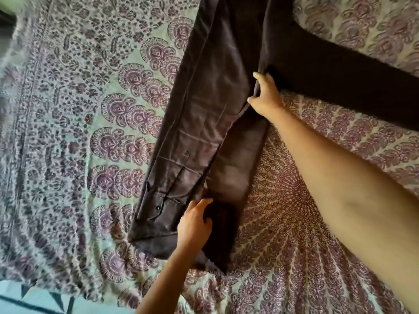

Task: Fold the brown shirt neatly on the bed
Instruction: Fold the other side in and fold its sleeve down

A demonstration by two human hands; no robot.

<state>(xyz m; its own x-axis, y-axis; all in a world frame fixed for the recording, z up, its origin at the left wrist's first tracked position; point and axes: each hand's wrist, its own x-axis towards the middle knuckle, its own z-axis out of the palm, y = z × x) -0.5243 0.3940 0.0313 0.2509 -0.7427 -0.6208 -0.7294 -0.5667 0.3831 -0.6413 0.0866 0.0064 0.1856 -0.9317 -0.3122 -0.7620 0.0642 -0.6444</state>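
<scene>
Brown shirt [210,105] x1 on bedsheet [79,109] x1; L hand [195,225] grip clutches its near end, R hand [266,96] grip pinches mid-fold.

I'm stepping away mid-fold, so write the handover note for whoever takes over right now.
Left hand: grips the near end of the brown shirt.
Right hand: pinches the shirt's right edge, where the sleeve branches off.
Position: the shirt lies lengthwise on the patterned bedspread.
Done: one side appears folded in, so the body is a long strip.
Left: the sleeve sticks out to the right; fold it in, then probably fold the strip up.
</scene>
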